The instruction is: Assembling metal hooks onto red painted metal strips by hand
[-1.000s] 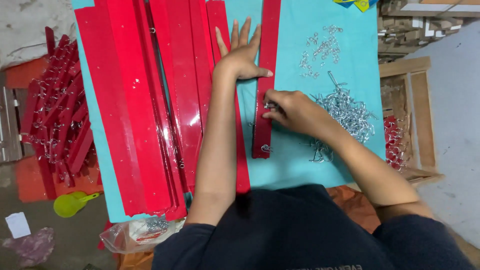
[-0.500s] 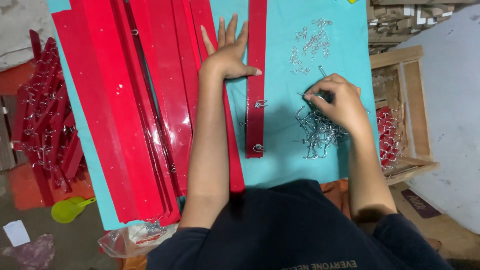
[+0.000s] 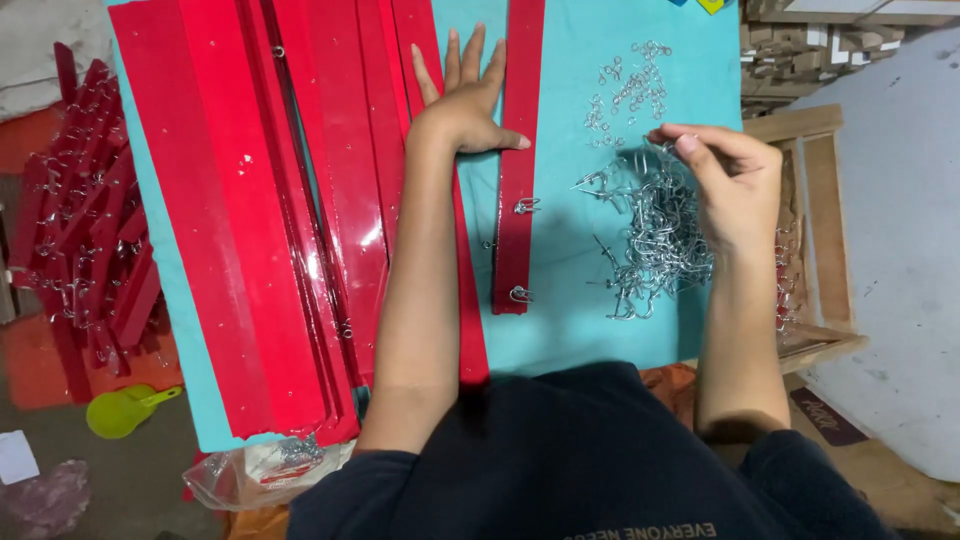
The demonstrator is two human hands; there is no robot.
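Head cam: left hand pins a red strip down, right hand picks at a heap of metal hooks

Left hand (image 3: 468, 100) lies flat and open, fingers spread, thumb against the narrow red strip (image 3: 520, 150), looks like it's there to stop the strip sliding on the teal worktop (image 3: 580, 330). Right hand (image 3: 725, 175) hovers over the hook pile (image 3: 650, 235) just right of the strip, fingertips pinched together; probably gripping one hook, but it's too small to be sure. The strip is glossy red, long and thin, with two silvery hooks already fitted near its lower end. A scatter of small rings (image 3: 625, 85) lies above the pile, and wider red panels (image 3: 250, 200) are stacked to the left.
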